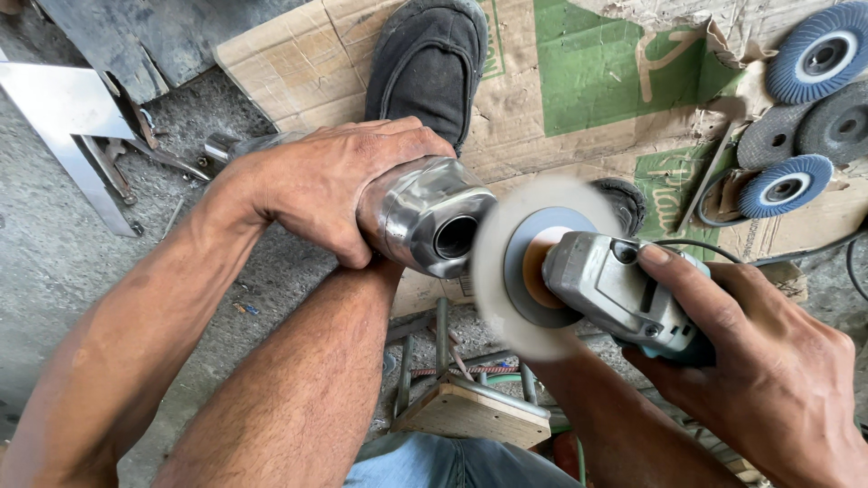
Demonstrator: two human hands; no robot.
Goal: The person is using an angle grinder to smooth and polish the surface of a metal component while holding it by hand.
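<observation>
My left hand [330, 185] grips a shiny steel tube fitting [425, 215] with a round open end that faces right. My right hand [759, 361] holds a grey angle grinder [619, 289]. Its pale disc [511, 271] is blurred from spinning and sits right beside the fitting's open end. A bare leg [298, 389] rises from below, under the left hand.
Flattened cardboard [579, 72] covers the floor ahead, with a dark shoe [429, 59] on it. Blue flap discs [785, 185] and grey grinding discs [773, 136] lie at the upper right. A steel angle piece [63, 117] lies at the left. A small wooden stool [470, 411] stands below.
</observation>
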